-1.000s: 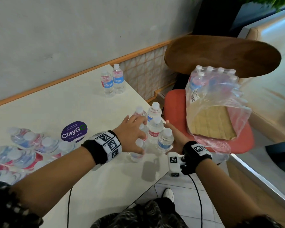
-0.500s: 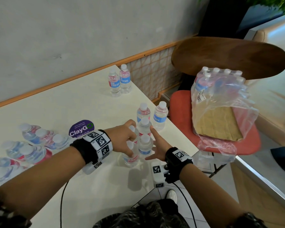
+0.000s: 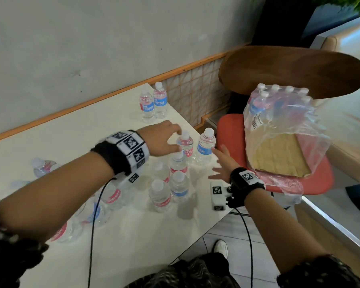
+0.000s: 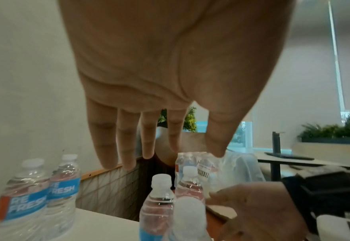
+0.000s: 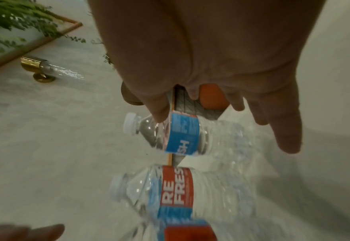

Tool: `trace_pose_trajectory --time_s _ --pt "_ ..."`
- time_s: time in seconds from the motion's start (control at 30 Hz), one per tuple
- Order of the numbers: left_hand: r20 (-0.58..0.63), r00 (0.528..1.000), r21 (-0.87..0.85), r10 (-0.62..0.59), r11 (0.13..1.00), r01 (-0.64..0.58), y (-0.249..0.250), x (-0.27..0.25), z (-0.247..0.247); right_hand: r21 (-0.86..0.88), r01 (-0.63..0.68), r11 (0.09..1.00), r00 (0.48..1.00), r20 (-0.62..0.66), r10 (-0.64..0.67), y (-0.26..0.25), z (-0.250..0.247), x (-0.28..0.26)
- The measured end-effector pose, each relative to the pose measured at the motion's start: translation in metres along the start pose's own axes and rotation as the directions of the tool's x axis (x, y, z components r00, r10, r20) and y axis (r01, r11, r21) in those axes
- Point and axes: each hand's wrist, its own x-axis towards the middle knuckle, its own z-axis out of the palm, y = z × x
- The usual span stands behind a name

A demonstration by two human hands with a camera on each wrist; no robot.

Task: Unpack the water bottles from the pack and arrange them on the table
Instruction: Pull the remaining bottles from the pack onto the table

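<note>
Several upright water bottles [image 3: 178, 166] stand in a cluster near the table's right edge, and the back pair carries a red label [image 3: 185, 144] and a blue label [image 3: 205, 146]. My left hand [image 3: 172, 139] hovers over the red-labelled one, fingers [image 4: 126, 146] straight and holding nothing. Just right of the blue-labelled bottle [image 5: 182, 135], my right hand [image 3: 220, 161] is spread open and empty. The torn plastic pack [image 3: 279, 121], with bottles still in its far end, sits on a red chair [image 3: 320, 181].
Two more upright bottles [image 3: 153, 104] stand at the table's far corner by the wall. Several bottles lie on their sides at the left [image 3: 44, 165], partly under my left forearm. The white table's [image 3: 133, 235] edge runs close to the cluster. Wrist cables hang off the front.
Both hands have come off the front bottles of the cluster. The left hand has risen and moved back toward the far pair, and the right hand has opened wide beside it.
</note>
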Motion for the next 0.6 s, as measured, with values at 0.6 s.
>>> trace_pose_trajectory --time_s 0.6 --pt "0.234 0.962 0.18 -0.144 0.978 0.102 -0.013 0.058 -0.002 -0.255 0.121 0.959 0.986 0.145 -0.086 -0.002 0.048 0.0"
